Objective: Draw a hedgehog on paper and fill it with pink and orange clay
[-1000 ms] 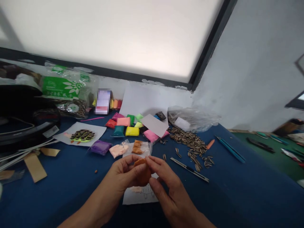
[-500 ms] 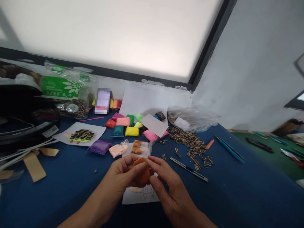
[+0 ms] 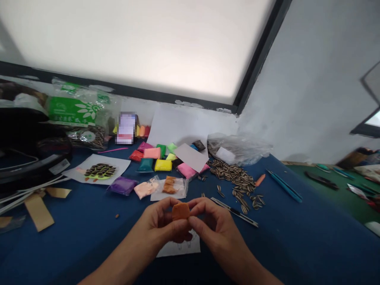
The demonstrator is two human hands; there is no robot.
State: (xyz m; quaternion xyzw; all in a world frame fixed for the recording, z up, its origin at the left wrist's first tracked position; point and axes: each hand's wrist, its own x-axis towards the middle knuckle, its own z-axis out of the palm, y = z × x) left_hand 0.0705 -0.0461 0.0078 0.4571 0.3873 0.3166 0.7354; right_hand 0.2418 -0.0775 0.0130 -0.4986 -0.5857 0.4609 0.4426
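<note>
A flattened piece of orange-brown modelling clay (image 3: 181, 211) is held up between both hands. My left hand (image 3: 162, 221) is closed on its left side, thumb across the lower front. My right hand (image 3: 209, 221) pinches its right edge with thumb and fingertips. Beneath the hands lies a sheet of paper with a pencil drawing (image 3: 178, 249), partly covered by them. Just beyond the hands, an opened clear packet of the same orange-brown clay (image 3: 170, 185) rests on white paper, beside a pale peach clay packet (image 3: 146, 188).
Several coloured clay packets (image 3: 163, 165) lie farther back. At the right are a heap of sunflower seeds (image 3: 234, 176), a craft knife (image 3: 237, 213) and blue tweezers (image 3: 284, 186). Left, a paper bears a seed-covered clay figure (image 3: 101, 171); behind it stands a seed bag (image 3: 77, 114).
The clay has been turned between my hands, so a squarer face shows above the thumbs. My right fingers have closed in on its edge. The view has shifted slightly.
</note>
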